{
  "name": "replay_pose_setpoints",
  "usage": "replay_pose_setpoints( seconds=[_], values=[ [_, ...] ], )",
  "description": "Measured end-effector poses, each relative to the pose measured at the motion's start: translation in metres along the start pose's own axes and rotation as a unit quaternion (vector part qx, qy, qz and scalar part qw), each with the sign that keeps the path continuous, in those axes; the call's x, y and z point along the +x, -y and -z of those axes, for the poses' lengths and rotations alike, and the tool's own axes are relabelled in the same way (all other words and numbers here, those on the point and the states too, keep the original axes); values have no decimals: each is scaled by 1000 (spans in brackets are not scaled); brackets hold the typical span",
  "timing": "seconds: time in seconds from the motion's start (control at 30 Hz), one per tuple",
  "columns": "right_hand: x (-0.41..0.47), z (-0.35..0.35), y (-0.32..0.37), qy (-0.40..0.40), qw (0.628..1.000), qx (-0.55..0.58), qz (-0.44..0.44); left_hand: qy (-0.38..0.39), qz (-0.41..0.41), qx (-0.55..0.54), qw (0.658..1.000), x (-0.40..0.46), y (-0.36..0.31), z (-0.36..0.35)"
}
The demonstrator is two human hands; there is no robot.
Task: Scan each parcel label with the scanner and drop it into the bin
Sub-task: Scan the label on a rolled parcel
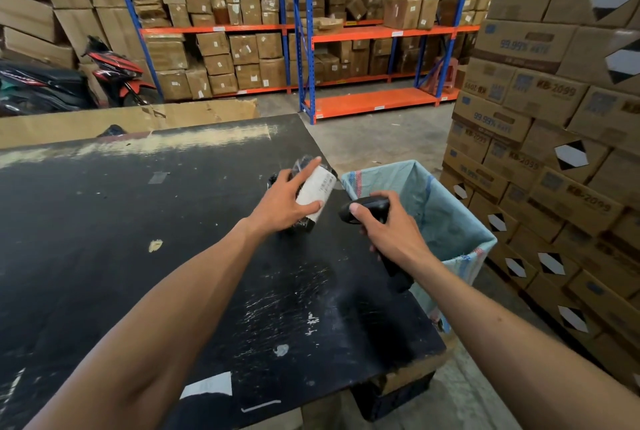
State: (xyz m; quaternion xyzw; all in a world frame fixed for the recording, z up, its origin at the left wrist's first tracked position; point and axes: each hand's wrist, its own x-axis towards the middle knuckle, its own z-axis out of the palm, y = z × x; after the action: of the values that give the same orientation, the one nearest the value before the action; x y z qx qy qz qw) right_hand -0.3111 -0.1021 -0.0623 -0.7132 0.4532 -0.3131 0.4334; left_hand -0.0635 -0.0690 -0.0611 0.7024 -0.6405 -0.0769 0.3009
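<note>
A small black-wrapped parcel with a white label lies near the right edge of the black table. My left hand rests on it, thumb and fingers around the label side. My right hand grips a black handheld scanner, whose head points left toward the parcel's label from a short gap. The bin, lined with a pale blue woven sack, stands just right of the table, behind my right hand.
A tall stack of brown cartons rises close on the right of the bin. A cardboard sheet stands along the table's far edge. Blue and orange racks full of boxes and a parked motorbike lie beyond.
</note>
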Motion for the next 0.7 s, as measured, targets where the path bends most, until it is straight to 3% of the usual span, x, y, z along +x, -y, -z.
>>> replay_pose_setpoints(
  seconds=[0.23, 0.7],
  values=[
    [3, -65, -34, 68, 992, -53, -89, -109, -15, -22, 994, -9, 1, 27],
    [6, -111, -41, 125, 966, -189, -126, -99, 21, -39, 994, -44, 8, 23]
  ],
)
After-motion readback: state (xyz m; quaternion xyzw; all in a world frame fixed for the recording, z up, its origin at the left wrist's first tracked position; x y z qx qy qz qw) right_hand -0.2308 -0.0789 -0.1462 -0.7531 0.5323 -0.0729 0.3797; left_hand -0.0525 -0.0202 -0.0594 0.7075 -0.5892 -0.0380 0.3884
